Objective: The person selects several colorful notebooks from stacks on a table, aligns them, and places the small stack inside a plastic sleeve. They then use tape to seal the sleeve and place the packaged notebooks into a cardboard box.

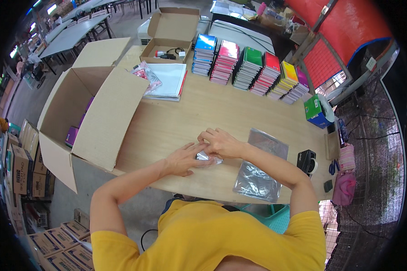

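Note:
A small crumpled piece of clear, shiny plastic lies on the table in front of me, partly covered by both hands. My left hand rests flat beside it, fingers stretched out and their tips reaching onto its edge. Bent over the plastic from the right, my right hand has its fingers curled and pinched at it, close to the left fingertips. What lies under the fingers is hidden. A stack of flat clear plastic sleeves sits under my right forearm.
An open cardboard box with purple items stands left. Colour-sorted notebook stacks line the back, near a smaller open box and a spiral pad. At right are a black tape dispenser, scissors and a green-blue box.

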`<control>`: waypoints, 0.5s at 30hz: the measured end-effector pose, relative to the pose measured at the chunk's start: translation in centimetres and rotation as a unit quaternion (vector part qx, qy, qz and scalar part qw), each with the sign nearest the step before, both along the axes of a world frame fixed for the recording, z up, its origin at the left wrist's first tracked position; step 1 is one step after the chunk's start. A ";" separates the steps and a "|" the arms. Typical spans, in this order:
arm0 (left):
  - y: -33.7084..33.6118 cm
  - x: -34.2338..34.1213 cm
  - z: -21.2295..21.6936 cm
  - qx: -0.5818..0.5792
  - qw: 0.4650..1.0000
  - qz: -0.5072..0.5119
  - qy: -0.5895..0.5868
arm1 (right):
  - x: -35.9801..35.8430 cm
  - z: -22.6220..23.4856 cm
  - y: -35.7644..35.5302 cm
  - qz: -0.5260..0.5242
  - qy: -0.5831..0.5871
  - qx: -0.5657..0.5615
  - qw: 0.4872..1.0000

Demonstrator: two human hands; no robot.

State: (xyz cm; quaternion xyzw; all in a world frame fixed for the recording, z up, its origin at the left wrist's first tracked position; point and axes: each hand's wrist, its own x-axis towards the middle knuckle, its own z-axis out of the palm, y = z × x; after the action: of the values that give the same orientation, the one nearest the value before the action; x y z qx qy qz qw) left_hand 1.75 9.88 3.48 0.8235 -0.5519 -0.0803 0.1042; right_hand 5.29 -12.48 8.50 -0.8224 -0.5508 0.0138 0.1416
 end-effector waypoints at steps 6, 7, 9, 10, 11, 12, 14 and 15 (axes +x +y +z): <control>-0.3 -0.4 -1.4 -0.105 0.993 0.048 0.016 | 0.3 -5.1 -1.7 -0.032 0.159 0.183 0.970; -1.0 -1.0 -2.0 -0.146 0.986 0.080 0.015 | -0.3 -6.5 -1.9 -0.094 0.234 0.224 0.941; -2.6 -2.2 -2.4 -0.238 0.959 0.154 -0.005 | -1.5 -8.3 -2.4 -0.216 0.371 0.298 0.853; -3.3 -3.1 -2.2 -0.286 0.938 0.196 -0.021 | -1.5 -8.5 -2.6 -0.216 0.376 0.300 0.850; -3.7 -3.7 -2.1 -0.333 0.912 0.237 -0.036 | -1.6 -8.7 -2.7 -0.216 0.381 0.301 0.847; -3.6 -4.1 -1.8 -0.403 0.874 0.271 0.008 | -1.6 -8.9 -3.0 -0.217 0.386 0.302 0.844; -3.0 -4.8 -0.6 -0.526 0.777 0.332 0.096 | -1.9 -9.0 -2.9 -0.222 0.407 0.314 0.829; -2.9 -4.6 -0.3 -0.481 0.809 0.327 0.081 | -2.0 -9.0 -2.9 -0.225 0.418 0.320 0.820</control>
State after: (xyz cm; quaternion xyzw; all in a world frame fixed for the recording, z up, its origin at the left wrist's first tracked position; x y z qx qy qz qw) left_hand -2.88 7.01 3.15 0.7905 -0.2074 0.1678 0.5513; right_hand 3.24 -15.40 -0.49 -0.7473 -0.2125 0.1468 0.6123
